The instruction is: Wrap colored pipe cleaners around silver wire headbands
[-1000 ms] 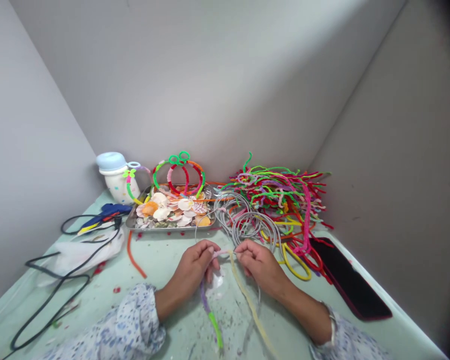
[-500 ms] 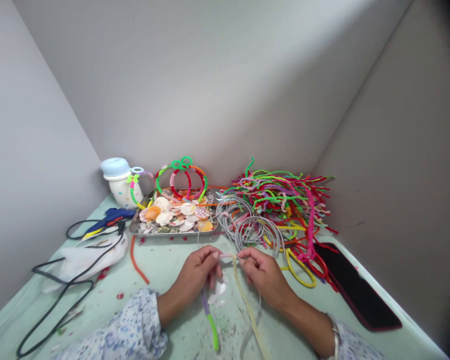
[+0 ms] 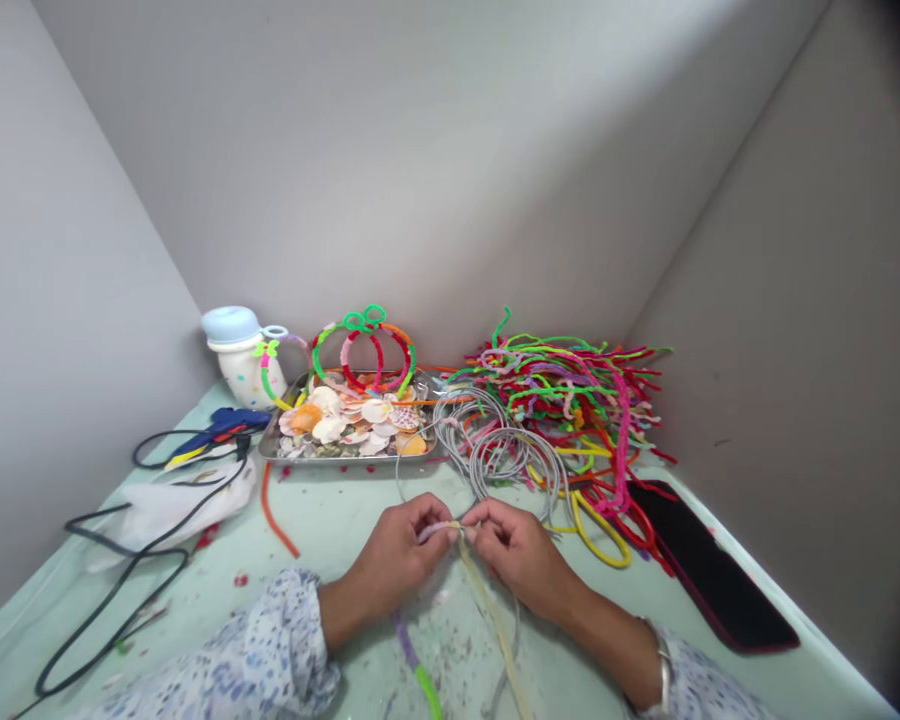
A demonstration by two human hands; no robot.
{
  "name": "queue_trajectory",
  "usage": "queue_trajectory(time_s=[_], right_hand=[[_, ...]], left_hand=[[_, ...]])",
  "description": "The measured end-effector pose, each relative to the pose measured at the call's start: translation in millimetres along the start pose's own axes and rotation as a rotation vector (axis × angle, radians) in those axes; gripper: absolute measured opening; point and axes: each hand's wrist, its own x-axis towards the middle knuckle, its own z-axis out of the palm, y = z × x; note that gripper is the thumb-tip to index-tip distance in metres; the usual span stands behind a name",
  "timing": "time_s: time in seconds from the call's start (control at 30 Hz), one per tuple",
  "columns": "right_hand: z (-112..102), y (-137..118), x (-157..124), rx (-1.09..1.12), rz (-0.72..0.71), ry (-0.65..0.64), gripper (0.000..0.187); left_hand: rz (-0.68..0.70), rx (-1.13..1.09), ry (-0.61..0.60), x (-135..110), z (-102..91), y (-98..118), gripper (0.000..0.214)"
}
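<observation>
My left hand (image 3: 401, 555) is closed on a wire wrapped in pipe cleaner, with a pale lilac stretch (image 3: 435, 529) showing between thumb and fingers. Below that hand hangs the wrapped tail, purple and then bright green (image 3: 426, 690). My right hand (image 3: 521, 548) pinches the grey wire close to the left fingertips; bare wire (image 3: 516, 630) curves down beneath it. From the point between both hands a pale yellow pipe cleaner (image 3: 495, 620) dangles toward me. The right fingertips partly hide where it meets the wire.
Behind my hands lie grey wire coils (image 3: 517, 465) and a heap of coloured pipe cleaners (image 3: 562, 385). A metal tray (image 3: 345, 460) of shells supports wrapped hoops (image 3: 364, 350). Leftward are a white bottle (image 3: 244, 372), a blue glue gun (image 3: 229, 425) and black cord (image 3: 120, 640); rightward, a phone (image 3: 712, 570).
My hands have come closer together, and the left thumb now sits near the join with the yellow strand. The purple-green tail has shifted slightly left and lower.
</observation>
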Motion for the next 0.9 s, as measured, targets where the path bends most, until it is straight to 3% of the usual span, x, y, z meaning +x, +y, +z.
queue_trajectory(time_s=[0.13, 0.27, 0.4, 0.63, 0.9], right_hand=[[-2, 1, 1, 0.089, 0.005, -0.034, 0.025], [-3, 5, 5, 0.21, 0.065, -0.015, 0.032], [-4, 4, 6, 0.174, 0.013, -0.012, 0.025], [-3, 0, 3, 0.195, -0.057, -0.071, 0.022], [3, 4, 4, 0.072, -0.087, 0.018, 0.012]], left_hand=[[0.0, 0.022, 0.015, 0, -1.5, 2, 0.019], [-0.008, -0.129, 0.019, 2, -4.3, 3, 0.022], [-0.025, -0.25, 0.017, 4, -4.7, 1, 0.024], [-0.05, -0.233, -0.033, 1, 2.1, -1, 0.024], [-0.019, -0.142, -0.083, -5, 5.4, 1, 0.025]])
